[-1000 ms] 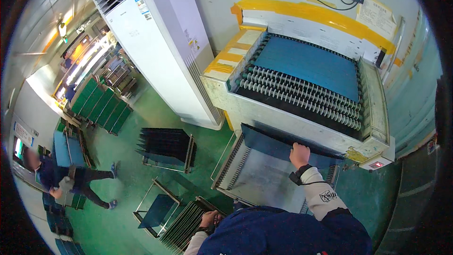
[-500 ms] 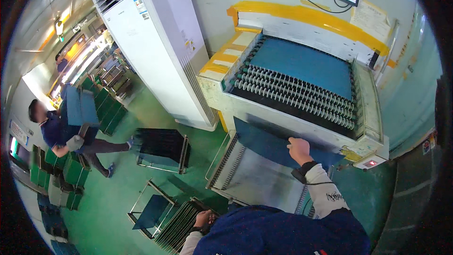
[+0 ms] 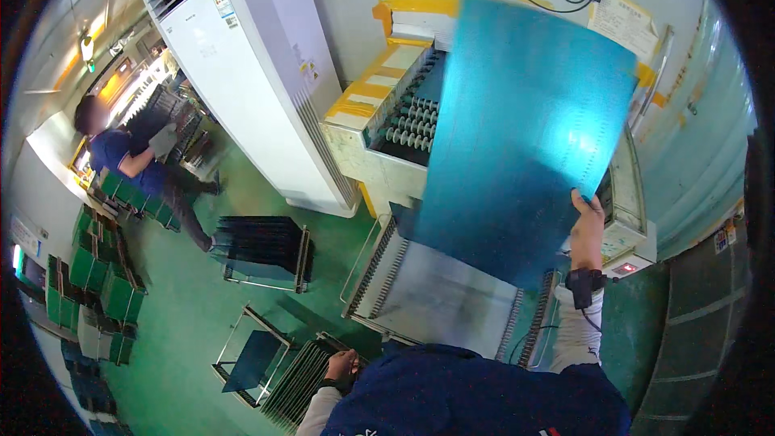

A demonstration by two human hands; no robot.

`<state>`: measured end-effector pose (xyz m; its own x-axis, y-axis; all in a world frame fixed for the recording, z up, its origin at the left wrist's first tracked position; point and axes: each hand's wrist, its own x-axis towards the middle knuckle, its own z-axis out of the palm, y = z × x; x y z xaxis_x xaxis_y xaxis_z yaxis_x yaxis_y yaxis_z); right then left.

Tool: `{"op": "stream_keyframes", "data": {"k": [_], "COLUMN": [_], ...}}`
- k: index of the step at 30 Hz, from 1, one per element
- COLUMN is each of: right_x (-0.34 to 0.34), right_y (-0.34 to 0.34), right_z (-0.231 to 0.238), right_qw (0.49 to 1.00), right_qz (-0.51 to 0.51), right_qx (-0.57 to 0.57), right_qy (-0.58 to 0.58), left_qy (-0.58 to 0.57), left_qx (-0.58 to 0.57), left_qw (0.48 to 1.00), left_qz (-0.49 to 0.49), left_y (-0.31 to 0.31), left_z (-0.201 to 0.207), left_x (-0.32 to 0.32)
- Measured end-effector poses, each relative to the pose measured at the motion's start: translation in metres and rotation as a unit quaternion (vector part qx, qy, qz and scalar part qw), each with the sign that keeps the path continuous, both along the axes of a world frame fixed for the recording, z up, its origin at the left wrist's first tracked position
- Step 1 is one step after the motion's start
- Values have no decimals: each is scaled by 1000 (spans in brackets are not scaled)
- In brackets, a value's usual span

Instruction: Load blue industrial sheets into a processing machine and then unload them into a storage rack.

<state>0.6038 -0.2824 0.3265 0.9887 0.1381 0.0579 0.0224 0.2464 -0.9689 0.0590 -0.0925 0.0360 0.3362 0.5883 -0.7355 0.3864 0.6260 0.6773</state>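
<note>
In my right hand (image 3: 588,230) is a large blue sheet panel (image 3: 525,129), pinched at its lower right edge and raised in front of the roller machine (image 3: 379,85). Light glares off the panel's right side. Below it stands a slotted rack (image 3: 452,299) with toothed side rails and a pale flat bed; the panel's lower end hangs over this rack's far part. My left hand (image 3: 342,365) is low by my side, fingers curled at the upper end of a rack of upright dark panels (image 3: 307,383). What those fingers hold is hidden.
A tall white air conditioner (image 3: 242,73) stands left of the machine. On the green floor are a rack of black panels (image 3: 262,246) and a wire rack with one dark panel (image 3: 254,359). Far left, a co-worker (image 3: 133,153) carries dark panels near green bins (image 3: 93,258).
My right hand has moved right and slightly up, lifting the blue panel from low over the rack to upright before the machine. My left hand stays by its rack. The co-worker has turned away.
</note>
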Motion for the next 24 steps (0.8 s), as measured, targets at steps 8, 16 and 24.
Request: {"op": "stream_keyframes", "data": {"k": [8,16,24], "right_x": [-31,-52,-55], "right_y": [27,51,59], "right_z": [-53,-96,-97], "right_qw": [953,905,903], "right_qz": [187,178,179], "right_qx": [111,220,241], "right_qy": [209,317,307], "left_qy": [-14,-54,60], "left_qx": [79,41,10], "left_qw": [993,996,997], "left_qz": [-86,-50,-41], "left_y": [2,2,5], "left_z": [-23,-25,0], "left_x": [-15,-18,4]}}
